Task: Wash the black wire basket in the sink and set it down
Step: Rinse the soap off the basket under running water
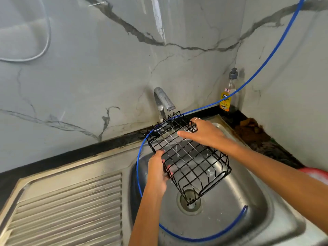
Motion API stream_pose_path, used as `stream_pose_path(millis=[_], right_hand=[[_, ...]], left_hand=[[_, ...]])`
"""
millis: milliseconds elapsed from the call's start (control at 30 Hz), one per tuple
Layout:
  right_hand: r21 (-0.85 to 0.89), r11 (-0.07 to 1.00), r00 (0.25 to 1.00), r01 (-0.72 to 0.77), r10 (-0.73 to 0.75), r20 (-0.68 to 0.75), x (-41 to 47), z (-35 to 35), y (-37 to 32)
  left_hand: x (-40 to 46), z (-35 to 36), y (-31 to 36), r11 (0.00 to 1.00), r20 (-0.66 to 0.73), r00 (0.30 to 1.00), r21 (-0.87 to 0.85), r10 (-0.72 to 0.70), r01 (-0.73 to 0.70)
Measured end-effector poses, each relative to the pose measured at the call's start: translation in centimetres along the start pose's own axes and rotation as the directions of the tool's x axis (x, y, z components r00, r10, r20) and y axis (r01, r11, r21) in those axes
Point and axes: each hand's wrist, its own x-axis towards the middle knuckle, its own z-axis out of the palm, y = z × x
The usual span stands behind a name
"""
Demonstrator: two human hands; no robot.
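basket: black wire basket [188, 155] was tilted under running faucet [164, 101], over sink [248, 201]
left hand [158, 172]: gripped basket edge
right hand [204, 132]: flat, fingers straight on mesh
progress: rinsing under way; set-down not yet done

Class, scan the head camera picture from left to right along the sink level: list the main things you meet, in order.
Ribbed draining board → left hand → black wire basket → right hand → soap bottle
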Motion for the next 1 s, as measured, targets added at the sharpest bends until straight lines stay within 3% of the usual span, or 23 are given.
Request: stream_pose_path(millis=[133, 600, 1000], right_hand=[[-0.06, 0.997, 0.998, 0.056, -0.056, -0.009, -0.1, 0.0, 0.0], [-0.208, 0.961, 0.982, 0.183, -0.169, 0.087, 0.7, -0.9, -0.2], [-0.126, 0.964, 0.971, 0.234, -0.227, 0.069, 0.9, -1.4, 0.9]], left_hand=[[1.3, 0.6, 0.0, 0.999, -0.058, 0.997, -0.027, -0.049, 0.048], [1.8, -0.4, -1.3, 0.976, 0.067, 0.981, -0.105, -0.184, 0.19], [0.2, 0.3, -2.3, 0.995, 0.021, 0.995, 0.043, -0.096, 0.095]])
